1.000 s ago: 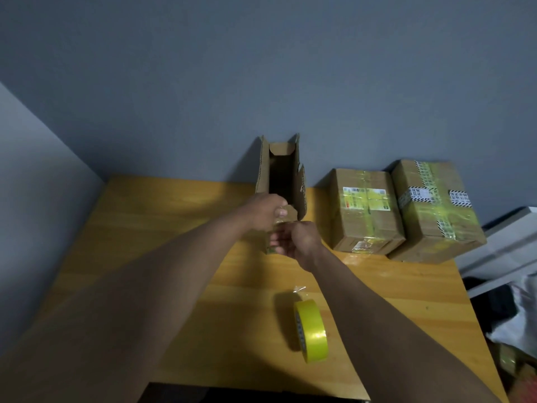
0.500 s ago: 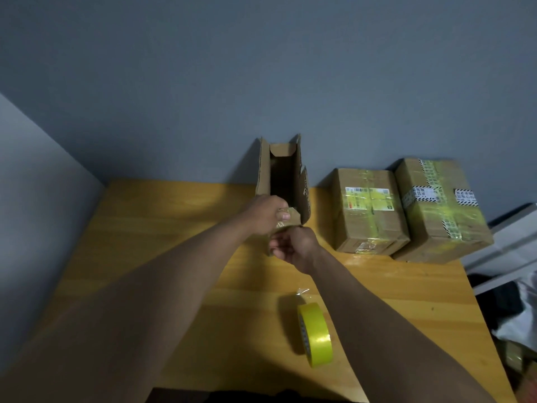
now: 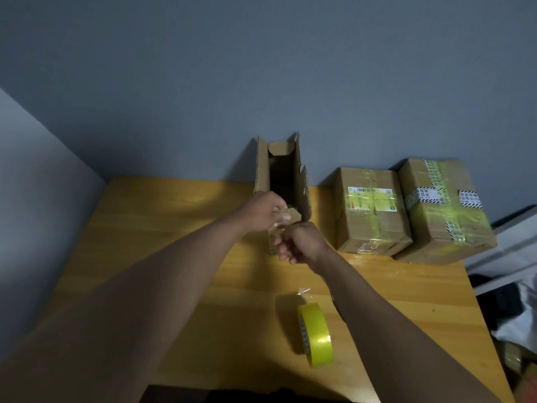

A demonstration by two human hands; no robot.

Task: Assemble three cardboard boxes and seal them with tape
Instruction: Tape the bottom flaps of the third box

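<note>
An open cardboard box (image 3: 263, 170) stands upright at the back middle of the wooden table (image 3: 162, 245), its top flaps raised. My left hand (image 3: 263, 212) pinches the box's near flap, where a bit of clear tape shows. My right hand (image 3: 302, 242) is curled just below it against the box's near face; what it holds is hidden. Two sealed boxes, one (image 3: 370, 210) beside the other (image 3: 441, 210), lie to the right, wrapped in yellow tape. A yellow tape roll (image 3: 315, 334) stands on edge near me, its loose end sticking up.
Grey walls close the table's back and left sides. Off the right edge sit a white shelf (image 3: 511, 242) and dark and white clutter (image 3: 514, 312) lower down.
My hands have stayed at the box's near flap with only small finger shifts. The view has moved slightly. The tape roll and sealed boxes have not moved.
</note>
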